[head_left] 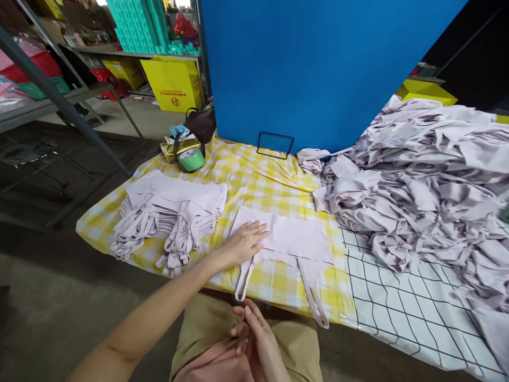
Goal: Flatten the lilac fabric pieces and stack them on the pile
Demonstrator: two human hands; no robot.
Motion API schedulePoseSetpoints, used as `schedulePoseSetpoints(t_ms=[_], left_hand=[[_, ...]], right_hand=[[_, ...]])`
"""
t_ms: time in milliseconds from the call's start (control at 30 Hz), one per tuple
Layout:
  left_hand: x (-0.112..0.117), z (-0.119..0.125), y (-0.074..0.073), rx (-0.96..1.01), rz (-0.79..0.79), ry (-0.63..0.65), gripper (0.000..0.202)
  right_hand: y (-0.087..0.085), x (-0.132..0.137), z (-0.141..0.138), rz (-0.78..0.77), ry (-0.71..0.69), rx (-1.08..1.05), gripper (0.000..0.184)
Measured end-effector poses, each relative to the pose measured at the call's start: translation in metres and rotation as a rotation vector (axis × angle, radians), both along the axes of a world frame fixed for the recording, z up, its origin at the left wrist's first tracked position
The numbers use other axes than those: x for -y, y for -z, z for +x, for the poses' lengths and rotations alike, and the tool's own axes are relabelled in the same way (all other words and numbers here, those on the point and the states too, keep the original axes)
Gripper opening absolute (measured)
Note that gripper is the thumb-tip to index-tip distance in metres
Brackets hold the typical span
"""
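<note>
My left hand lies flat and open on the left edge of a pale lilac strappy top spread on the yellow checked tablecloth. The top's straps hang over the table's near edge. My right hand rests low over my lap, fingers loosely extended, holding nothing. To the left sits a neat stack of folded lilac tops. To the right a big loose heap of the same lilac garments covers the table.
A blue board stands behind the table with a black wire stand at its foot. A green tape roll, gold packet and brown bag sit at the far left corner. Metal shelving and yellow boxes stand beyond. White grid cloth covers the right.
</note>
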State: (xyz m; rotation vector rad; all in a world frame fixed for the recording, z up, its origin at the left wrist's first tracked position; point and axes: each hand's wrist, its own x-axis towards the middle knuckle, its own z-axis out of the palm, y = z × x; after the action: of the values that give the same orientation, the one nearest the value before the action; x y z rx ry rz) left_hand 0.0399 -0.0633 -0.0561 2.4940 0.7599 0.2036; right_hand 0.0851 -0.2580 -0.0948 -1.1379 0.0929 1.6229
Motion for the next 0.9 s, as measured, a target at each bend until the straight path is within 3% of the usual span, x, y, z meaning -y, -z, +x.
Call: schedulePoseSetpoints(t_ms=[133, 267, 400, 600, 733, 800, 900], left_hand=[[0.009, -0.006, 0.004, -0.077, -0.014, 0.137, 0.042], [0.009, -0.01, 0.006, -0.116, 0.004, 0.168, 0.045], [0.005, -0.012, 0.003, -0.142, -0.018, 0.21, 0.049], [-0.002, -0.013, 0.005, -0.161, -0.057, 0.229, 0.054], [-0.006, -0.014, 0.008, -0.165, -0.054, 0.233, 0.057], [-0.004, -0.011, 0.008, -0.174, -0.05, 0.214, 0.057], [0.006, 0.004, 0.006, -0.149, -0.036, 0.181, 0.056]], right_hand=[[-0.001, -0.014, -0.004, -0.034, -0.014, 0.03, 0.045], [-0.002, -0.022, -0.006, -0.023, -0.079, -0.041, 0.048], [0.0, -0.023, -0.009, 0.008, -0.048, -0.078, 0.042], [0.002, -0.02, -0.012, -0.045, 0.014, 0.073, 0.048], [0.003, -0.016, -0.011, -0.014, -0.06, 0.154, 0.048], [0.005, -0.007, -0.005, 0.037, -0.093, 0.27, 0.045], [0.009, 0.02, 0.017, 0.103, -0.011, 0.678, 0.037]])
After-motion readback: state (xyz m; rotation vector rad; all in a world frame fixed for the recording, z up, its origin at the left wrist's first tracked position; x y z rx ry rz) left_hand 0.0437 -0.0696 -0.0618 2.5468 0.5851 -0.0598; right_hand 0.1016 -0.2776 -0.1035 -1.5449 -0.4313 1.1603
